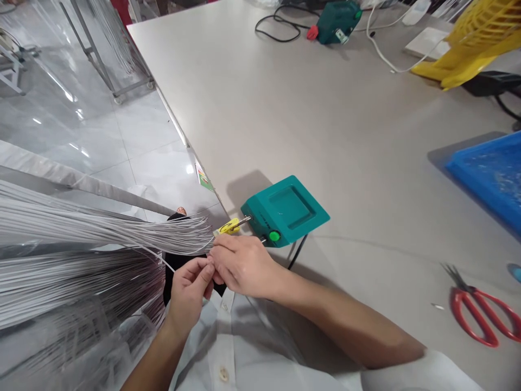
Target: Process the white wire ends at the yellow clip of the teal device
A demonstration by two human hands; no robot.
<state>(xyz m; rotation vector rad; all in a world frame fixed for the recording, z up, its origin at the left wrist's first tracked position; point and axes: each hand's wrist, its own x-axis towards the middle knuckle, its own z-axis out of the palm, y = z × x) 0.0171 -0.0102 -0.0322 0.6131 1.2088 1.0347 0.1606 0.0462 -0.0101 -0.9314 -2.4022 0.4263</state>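
Near centre, works with two bare hands beside the edge of a pale grey table (325,119). Pinches thumb to forefinger with the left hand (188,290), apparently grasping one thin white strand (148,251) that runs apart from a thick, fanned bundle of pale grey wires (163,225) just to the left. Curls the fingers of the right hand (244,266) inward to touch the left fingertips; impossible to tell what, if anything, lies inside that curl.

For good work here, best to pinch close to the strand's tip, steady one hand against the other and keep neighbouring wires out of the grip.

Just beyond the right hand, a teal box-shaped device (313,209) with a round green button (274,235) and a yellow-sleeved metal clip (228,226), close enough to hamper a wide movement. Well apart to the right, metal scissors with red handles (468,320) and a blue plastic tray (459,165). On the far side, a second, dark green device (338,21) and a yellow slatted plastic fan (480,32).
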